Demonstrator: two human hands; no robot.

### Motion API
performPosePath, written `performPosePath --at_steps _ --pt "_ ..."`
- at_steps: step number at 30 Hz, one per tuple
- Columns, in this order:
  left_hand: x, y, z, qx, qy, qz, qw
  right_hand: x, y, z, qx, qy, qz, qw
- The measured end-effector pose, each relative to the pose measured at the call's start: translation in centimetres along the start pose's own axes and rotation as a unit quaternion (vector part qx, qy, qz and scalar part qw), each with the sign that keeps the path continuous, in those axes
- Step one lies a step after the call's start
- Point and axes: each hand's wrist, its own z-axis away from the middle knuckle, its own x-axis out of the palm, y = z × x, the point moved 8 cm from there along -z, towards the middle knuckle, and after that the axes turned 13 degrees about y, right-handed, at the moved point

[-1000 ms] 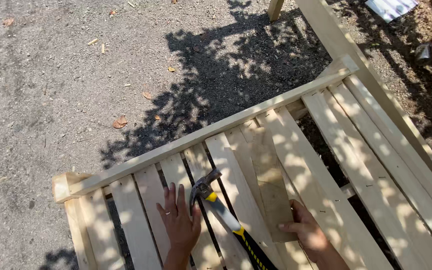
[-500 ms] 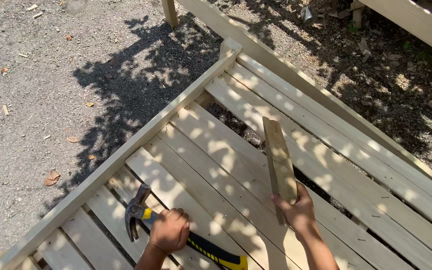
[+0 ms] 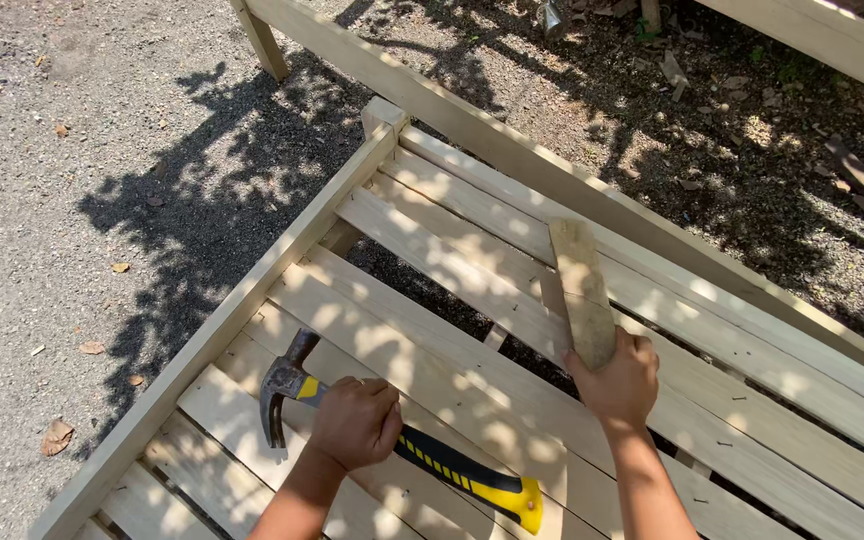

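outdoors, on gravel ground [image 3: 62,200] dappled with leaf shadow, a pale slatted wooden frame [image 3: 282,260] lies flat in strong sun, dark gaps showing between its boards and a long rail running along its far side. the left hand [image 3: 356,422] is closed over the neck of a claw hammer [image 3: 392,440], just behind its steel head, with the black-and-yellow handle lying across the slats toward the lower right. the right hand [image 3: 616,378] is curled around the lower end of a short weathered board [image 3: 582,290], holding it tilted up above the slats near the middle of the frame. dry leaves and wood scraps dot the dirt beyond, where more pale timber [image 3: 832,40] crosses the upper right corner.
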Motion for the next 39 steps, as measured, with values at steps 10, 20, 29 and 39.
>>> performPosePath --at_steps 10,20,29,39 --pt "4.1 -0.8 -8.2 0.093 -0.059 0.002 0.994 -1.4 2.7 -6.8 -0.141 0.143 0.086 0.976" --pt "5.8 -0.5 -10.9 0.059 -0.141 -0.003 0.988 4.0 -5.5 -5.0 -0.228 0.049 -0.179 0.956" --pt "7.3 -1.9 -16.1 0.038 -0.110 -0.050 0.992 5.8 -4.7 -5.5 -0.171 0.013 -0.153 0.973" --pt "9.2 -8.2 -21.1 -0.148 0.066 -0.087 0.983 6.8 -4.4 -6.0 -0.127 -0.008 -0.155 0.980"
